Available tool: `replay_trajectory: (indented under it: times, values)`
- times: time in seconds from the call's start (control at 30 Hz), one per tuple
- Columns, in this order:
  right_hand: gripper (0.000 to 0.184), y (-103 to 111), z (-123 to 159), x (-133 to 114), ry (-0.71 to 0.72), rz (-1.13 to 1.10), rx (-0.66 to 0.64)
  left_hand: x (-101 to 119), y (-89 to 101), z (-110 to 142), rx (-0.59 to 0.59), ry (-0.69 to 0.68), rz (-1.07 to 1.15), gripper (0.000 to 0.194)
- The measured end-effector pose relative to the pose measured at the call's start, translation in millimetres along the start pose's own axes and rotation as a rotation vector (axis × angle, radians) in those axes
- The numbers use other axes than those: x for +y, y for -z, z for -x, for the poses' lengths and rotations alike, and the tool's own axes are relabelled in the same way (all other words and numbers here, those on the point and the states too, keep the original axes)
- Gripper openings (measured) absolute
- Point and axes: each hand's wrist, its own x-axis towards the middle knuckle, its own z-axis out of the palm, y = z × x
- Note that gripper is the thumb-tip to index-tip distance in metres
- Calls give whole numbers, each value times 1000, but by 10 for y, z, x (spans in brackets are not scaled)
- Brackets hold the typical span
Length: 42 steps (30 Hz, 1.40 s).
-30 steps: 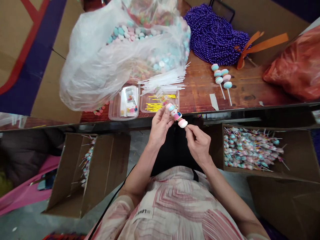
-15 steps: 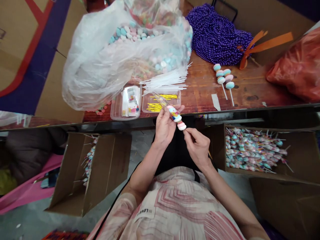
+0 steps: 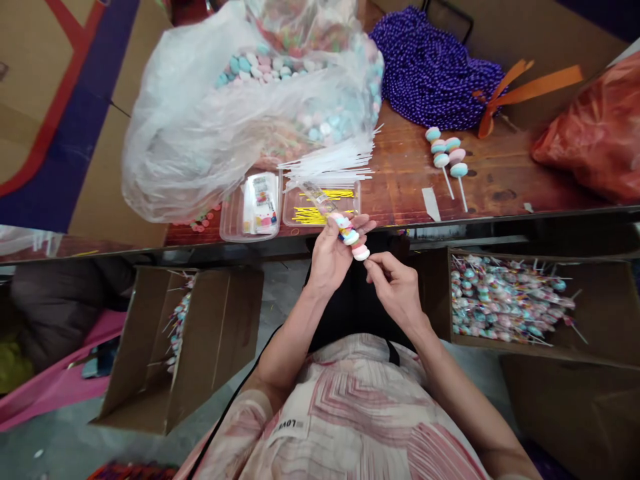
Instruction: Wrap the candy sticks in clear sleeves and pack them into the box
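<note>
Between my hands is a candy skewer (image 3: 360,252) of pastel pieces, its upper part inside a clear printed wrapper (image 3: 320,197). My left hand (image 3: 332,259) cradles the wrapped end, thumb pressed on it and the other fingers stretched out beneath. The fingertips of my right hand (image 3: 395,280) pinch the stick just below the lowest white candy. Ahead of my left hand lie a clear tray of yellow twist ties (image 3: 309,215), a tray of printed wrappers (image 3: 261,203) and a pile of white sticks (image 3: 330,163). Two unwrapped candy skewers (image 3: 457,157) lie on the table to the right.
A big plastic bag of candies (image 3: 185,127) covers the table's left part. Purple cord (image 3: 435,73) and a red bag (image 3: 595,140) are at the back right. Below the table edge stand an open box of wrapped skewers (image 3: 510,300) on the right and another carton (image 3: 215,333) on the left.
The wrapper has slid further down over the candies. My left hand has opened its fingers beneath the skewer, while my right hand keeps its pinch on the stick.
</note>
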Motion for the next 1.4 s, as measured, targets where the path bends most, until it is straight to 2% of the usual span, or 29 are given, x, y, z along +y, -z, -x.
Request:
replay_trajectory:
  times: [0.07, 0.3, 0.47, 0.73, 0.83, 0.97, 1.03, 1.17, 1.3, 1.4]
  values:
    - [18, 14, 16, -9, -44, -52, -35, 4, 11, -7, -10, 27, 0, 34]
    - [17, 57, 29, 6, -2, 11, 59, 31, -8, 9, 77, -95, -69, 22]
    - [16, 62, 29, 24, 30, 19, 59, 65, -13, -15, 99, -39, -19, 19]
    - [18, 57, 25, 32, -35, -41, 49, 31, -36, -28, 128, 26, 12, 24]
    - [17, 59, 14, 48, 27, 38, 67, 10, -47, -13, 125, 13, -13, 24]
    - [18, 31, 11, 90, 244, 207, 101, -30, -38, -11, 109, -11, -25, 25]
    - [21, 6, 11, 109, 303, 263, 107, -54, -31, -13, 100, -22, -25, 23]
    - [24, -23, -6, 122, 313, 313, 99, -85, -26, 2, 106, -24, -54, 24]
    - [20, 5, -50, 122, 284, 253, 134, -71, -3, 22, 81, -9, -63, 23]
    - [19, 42, -76, 138, 266, 240, 112, -40, 30, 18, 76, 34, -58, 24]
